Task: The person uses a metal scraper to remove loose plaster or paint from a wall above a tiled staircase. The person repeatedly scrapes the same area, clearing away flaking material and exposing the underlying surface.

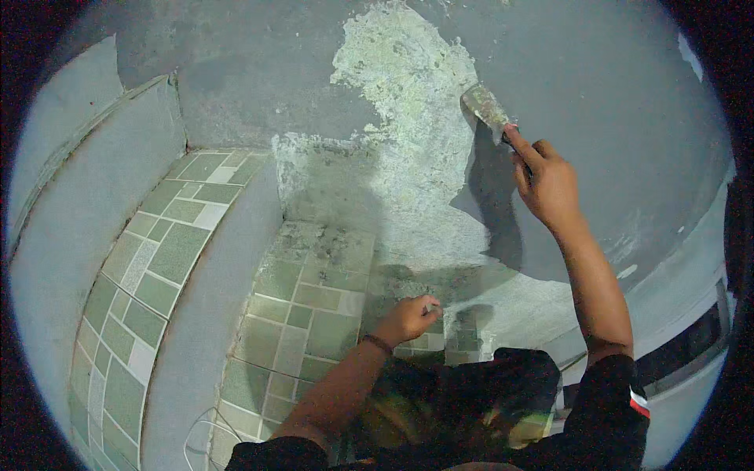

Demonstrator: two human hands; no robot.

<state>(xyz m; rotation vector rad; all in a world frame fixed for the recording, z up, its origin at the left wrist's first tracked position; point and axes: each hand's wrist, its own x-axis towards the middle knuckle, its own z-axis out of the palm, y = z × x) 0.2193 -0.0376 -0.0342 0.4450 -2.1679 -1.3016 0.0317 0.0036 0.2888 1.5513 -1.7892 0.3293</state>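
My right hand (548, 182) grips the handle of a scraper (486, 107), a wide putty knife with a stained metal blade. Its blade lies against the wall where the grey paint (595, 118) meets a rough, pale patch (418, 118). A finger stretches along the handle towards the blade. Lower down, in front of my body, my left hand (409, 321) is bent with its fingers curled round a small pale piece (431, 306), too small to identify. A dark band circles the left wrist.
Steps with green and white patterned tiles (177, 247) and plain grey risers (206, 282) run along the left. A thin white wire (203, 422) lies at the lower left. Dark barred openings (677, 347) sit in the wall at the lower right.
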